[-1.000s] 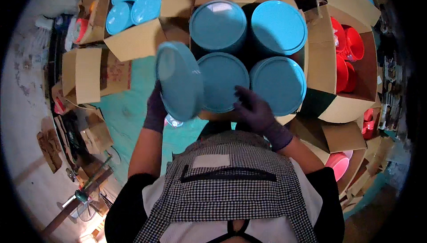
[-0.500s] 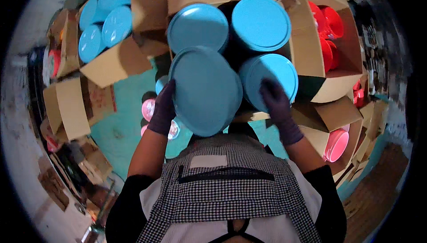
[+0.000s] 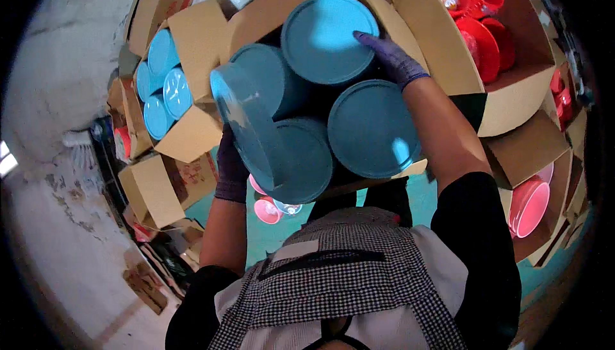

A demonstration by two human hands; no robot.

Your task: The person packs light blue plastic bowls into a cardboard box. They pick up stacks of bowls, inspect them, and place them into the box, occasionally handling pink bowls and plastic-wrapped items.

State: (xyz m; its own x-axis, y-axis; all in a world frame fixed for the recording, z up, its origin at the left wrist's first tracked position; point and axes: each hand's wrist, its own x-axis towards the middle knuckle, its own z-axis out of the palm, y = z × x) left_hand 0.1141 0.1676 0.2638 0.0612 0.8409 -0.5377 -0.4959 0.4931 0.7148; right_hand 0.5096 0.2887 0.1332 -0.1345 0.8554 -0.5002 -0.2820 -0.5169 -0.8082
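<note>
My left hand (image 3: 232, 163), in a dark purple glove, grips a round blue lid (image 3: 246, 119) that stands steeply tilted at the left side of an open cardboard box. The lid partly hides the left and near-left tubs. Inside the box are several blue lidded tubs: a far one (image 3: 328, 37), a left one (image 3: 266, 71), a near-left one (image 3: 304, 161) and a near-right one (image 3: 373, 129). My gloved right hand (image 3: 394, 58) rests on the right edge of the far tub's lid, fingers stretched across the rim, holding nothing that I can see.
At the left stands a carton (image 3: 195, 30) with several blue tubs. Another carton (image 3: 519, 103) at the right holds red buckets; below it are pink buckets (image 3: 530, 206) in a box. Small pink pieces (image 3: 268, 210) lie on the green floor (image 3: 282, 231).
The blue lid in my left hand has swung from nearly flat to steeply tilted and moved left. My right hand has gone from the near-right tub to the far tub. The view has shifted.
</note>
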